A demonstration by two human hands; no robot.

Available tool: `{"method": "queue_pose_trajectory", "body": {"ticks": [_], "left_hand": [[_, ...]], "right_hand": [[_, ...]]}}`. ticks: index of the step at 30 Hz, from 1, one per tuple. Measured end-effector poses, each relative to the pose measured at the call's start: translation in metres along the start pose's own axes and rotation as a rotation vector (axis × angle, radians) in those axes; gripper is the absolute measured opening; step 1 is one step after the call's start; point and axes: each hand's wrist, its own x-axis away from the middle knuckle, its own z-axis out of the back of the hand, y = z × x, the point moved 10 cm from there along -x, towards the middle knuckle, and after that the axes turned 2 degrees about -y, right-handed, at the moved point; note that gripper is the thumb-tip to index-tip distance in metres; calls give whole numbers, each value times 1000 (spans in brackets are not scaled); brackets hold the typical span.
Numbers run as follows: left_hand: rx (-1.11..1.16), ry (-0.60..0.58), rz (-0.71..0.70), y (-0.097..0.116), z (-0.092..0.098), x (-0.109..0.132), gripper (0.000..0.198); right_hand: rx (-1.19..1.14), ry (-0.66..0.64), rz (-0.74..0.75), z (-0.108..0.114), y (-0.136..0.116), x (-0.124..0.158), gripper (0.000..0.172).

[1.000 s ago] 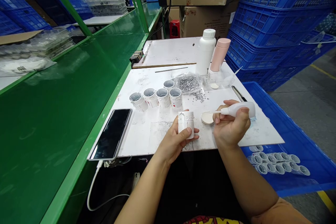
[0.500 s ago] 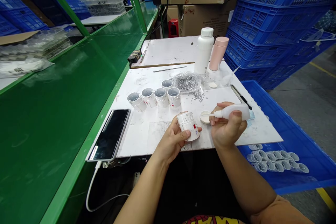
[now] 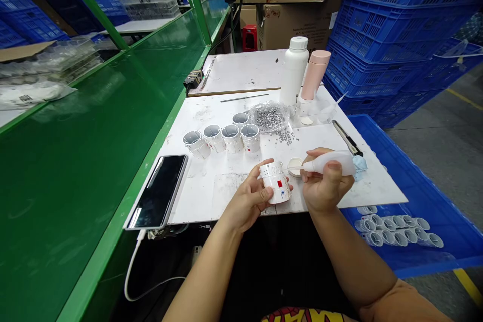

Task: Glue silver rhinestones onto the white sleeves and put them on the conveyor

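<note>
A phone lies at the bench edge, and a row of cups stands below a bag of silver studs. The left hand grips a white cup above the bench, and the cup has rolled round so its red square now faces up. The right hand pinches a squeeze bottle, its thin tip now moved in beside the cup (whether they touch is hard to tell), past a round pad. A craft knife lies beyond, above a blue crate.
</note>
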Motion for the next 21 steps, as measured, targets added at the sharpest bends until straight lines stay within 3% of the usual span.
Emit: {"method": "queue_pose_trajectory", "body": {"ticks": [21], "left_hand": [[-7,-25,-9,0,0,-1,76]], "right_hand": [[27,-35,-11,-1,2,1,33]]}}
